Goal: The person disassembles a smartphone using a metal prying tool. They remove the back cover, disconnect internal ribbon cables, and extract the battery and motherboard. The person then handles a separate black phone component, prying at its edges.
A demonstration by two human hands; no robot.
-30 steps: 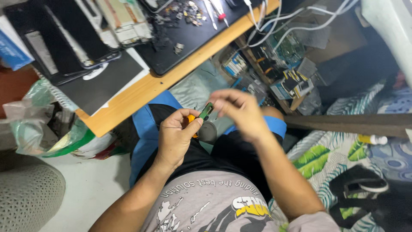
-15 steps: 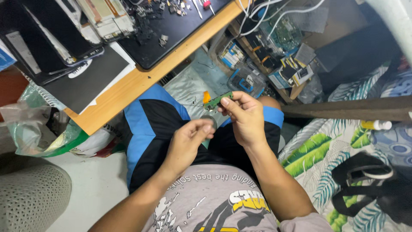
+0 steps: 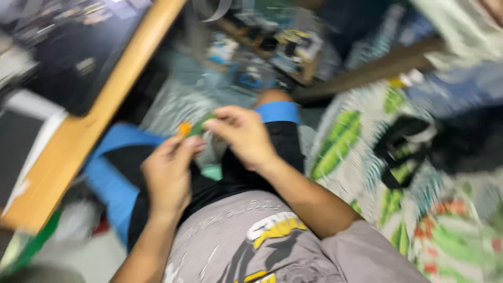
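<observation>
The frame is blurred by motion. My left hand (image 3: 168,170) and my right hand (image 3: 242,133) meet over my lap, both pinching a small green circuit board (image 3: 195,127) with an orange part at its left end. The left fingers hold the orange end and the right fingers hold the green end. My legs in black shorts with blue trim (image 3: 277,112) lie below the hands.
A wooden desk edge (image 3: 89,131) runs diagonally at left, with a black mat (image 3: 63,63) on top. Boxes of electronic parts (image 3: 283,50) sit on the floor beyond my knees. A leaf-patterned cloth (image 3: 340,152) and a black strap bag (image 3: 414,147) lie at right.
The view has swung right and closer, so the desk slid left. Both hands have stayed on the small green board over my lap, with the left hand now nearer its orange end.
</observation>
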